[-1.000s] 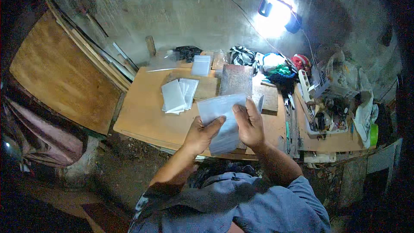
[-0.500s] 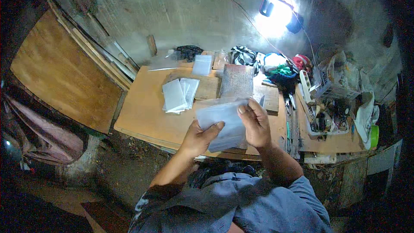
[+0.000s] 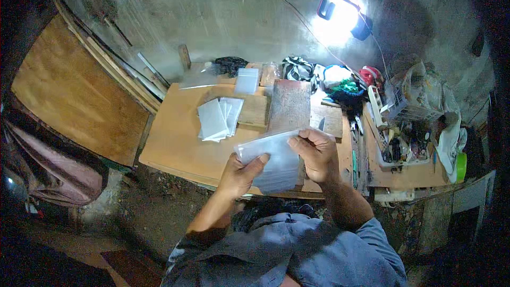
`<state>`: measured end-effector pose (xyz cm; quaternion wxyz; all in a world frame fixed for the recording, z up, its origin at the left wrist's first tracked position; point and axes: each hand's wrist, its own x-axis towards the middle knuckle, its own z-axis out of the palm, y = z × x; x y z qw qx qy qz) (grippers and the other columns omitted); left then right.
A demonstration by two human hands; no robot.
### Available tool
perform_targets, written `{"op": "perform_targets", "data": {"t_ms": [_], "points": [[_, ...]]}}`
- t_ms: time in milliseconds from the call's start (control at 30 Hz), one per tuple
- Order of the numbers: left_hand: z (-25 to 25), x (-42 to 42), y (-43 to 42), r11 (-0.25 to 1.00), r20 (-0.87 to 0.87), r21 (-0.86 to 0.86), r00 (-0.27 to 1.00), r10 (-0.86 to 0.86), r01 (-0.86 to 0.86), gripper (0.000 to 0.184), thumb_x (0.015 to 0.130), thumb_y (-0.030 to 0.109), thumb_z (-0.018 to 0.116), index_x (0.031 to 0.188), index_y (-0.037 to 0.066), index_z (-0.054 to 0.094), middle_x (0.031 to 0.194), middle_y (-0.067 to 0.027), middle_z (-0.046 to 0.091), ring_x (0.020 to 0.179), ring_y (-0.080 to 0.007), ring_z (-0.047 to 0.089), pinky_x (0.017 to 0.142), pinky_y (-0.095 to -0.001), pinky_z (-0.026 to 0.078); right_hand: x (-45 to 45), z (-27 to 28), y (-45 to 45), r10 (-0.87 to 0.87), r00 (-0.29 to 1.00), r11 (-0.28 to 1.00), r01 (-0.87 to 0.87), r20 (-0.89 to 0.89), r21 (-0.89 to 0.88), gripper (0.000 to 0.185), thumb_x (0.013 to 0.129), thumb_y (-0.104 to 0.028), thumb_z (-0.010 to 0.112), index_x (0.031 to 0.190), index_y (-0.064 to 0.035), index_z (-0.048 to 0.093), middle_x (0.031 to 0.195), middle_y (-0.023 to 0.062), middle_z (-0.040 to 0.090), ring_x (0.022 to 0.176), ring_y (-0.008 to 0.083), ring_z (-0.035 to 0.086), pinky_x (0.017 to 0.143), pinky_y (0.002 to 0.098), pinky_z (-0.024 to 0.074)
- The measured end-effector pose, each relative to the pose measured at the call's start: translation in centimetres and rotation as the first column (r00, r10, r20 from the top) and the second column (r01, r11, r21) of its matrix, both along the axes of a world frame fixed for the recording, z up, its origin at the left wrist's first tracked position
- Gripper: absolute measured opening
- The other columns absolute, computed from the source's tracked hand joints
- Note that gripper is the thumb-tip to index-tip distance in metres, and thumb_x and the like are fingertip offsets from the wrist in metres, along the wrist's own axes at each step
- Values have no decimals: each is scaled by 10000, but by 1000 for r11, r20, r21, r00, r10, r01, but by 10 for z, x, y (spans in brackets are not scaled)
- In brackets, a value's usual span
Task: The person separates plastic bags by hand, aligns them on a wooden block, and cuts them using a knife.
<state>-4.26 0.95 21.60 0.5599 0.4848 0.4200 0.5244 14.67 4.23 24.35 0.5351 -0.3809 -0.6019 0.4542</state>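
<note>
Between my hands, above the table's front edge, is a stack of clear plastic bags (image 3: 279, 167). My left hand (image 3: 241, 174) grips its left side, the thumb lying across the top face. At the upper right corner my right hand (image 3: 316, 154) pinches the edge between thumb and fingers. Whether one bag or several are in that pinch I cannot tell. Farther back on the table lies a fanned pile of flat whitish packets (image 3: 214, 119). Behind it a small stack of clear bags (image 3: 247, 80) rests near a wooden board (image 3: 252, 109).
A dark worn board (image 3: 289, 103) lies on the table (image 3: 170, 127), with a knife blade (image 3: 322, 123) beside it. To the right stand a white tray of tools (image 3: 404, 157) and a green container (image 3: 461, 167). A bright lamp (image 3: 340, 16) hangs on the wall.
The stack of bags has tilted and its top edge has dropped slightly. My right hand has shifted a little right and down, its fingers closing in a pinch at the corner.
</note>
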Motion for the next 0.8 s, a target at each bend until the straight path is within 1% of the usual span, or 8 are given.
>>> {"op": "perform_targets", "data": {"t_ms": [167,233,267,400,500,600,700,800], "points": [[0,-5,-3,1000,15,17,1000,-9,9,230,887,183,624,1038,10,618,907,-11,635,834,-98,555,739,-275,457,7,7,0,-10,993,999,6,114,33,219,904,-176,562,799,12,599,707,9,579,641,78,497,569,250,401],[1,-8,-5,995,-51,100,999,-7,12,211,897,169,605,1027,4,627,905,-10,637,838,-100,556,738,-273,457,13,13,1,233,971,953,-238,-52,-186,283,929,-247,517,832,4,608,734,11,593,667,89,523,610,256,419],[3,-9,-7,995,-52,99,999,-7,12,211,897,169,605,1027,4,627,905,-10,637,838,-100,556,738,-273,457,9,7,0,207,903,877,-342,-376,-337,265,915,-211,508,791,7,593,736,27,589,677,112,549,630,247,421],[3,-19,-12,987,-255,144,966,-32,71,212,901,176,599,981,-15,645,842,-24,649,788,-97,561,708,-277,466,11,17,-3,234,967,956,-249,-104,-155,296,922,-216,480,829,44,585,775,70,611,738,155,594,668,285,460],[8,-23,-16,985,-349,120,934,-72,121,211,903,177,597,953,-20,653,795,-29,650,747,-91,558,683,-276,468,17,4,3,307,919,868,-377,-246,-324,285,908,-274,550,914,-3,639,827,47,648,781,123,588,717,247,455],[6,-26,-17,990,-375,75,923,-86,123,211,901,181,601,941,-19,654,775,-25,647,728,-88,552,668,-272,467,14,-13,4,276,959,944,-282,-59,-171,242,885,-233,598,904,5,639,819,47,647,768,124,591,693,244,460],[6,-25,-15,986,-362,123,930,-60,112,214,896,186,612,945,-19,652,776,-22,643,730,-89,550,668,-270,465,6,-23,1,-27,1000,925,30,-13,380,224,856,-203,642,886,18,631,782,32,627,747,114,587,667,238,459],[4,-25,-16,981,-334,149,940,-65,121,220,893,189,620,964,-18,646,785,-26,642,740,-94,551,678,-270,464,14,5,2,205,974,976,-195,100,-96,111,883,-62,541,900,24,611,864,99,634,813,174,632,715,281,495]]}}
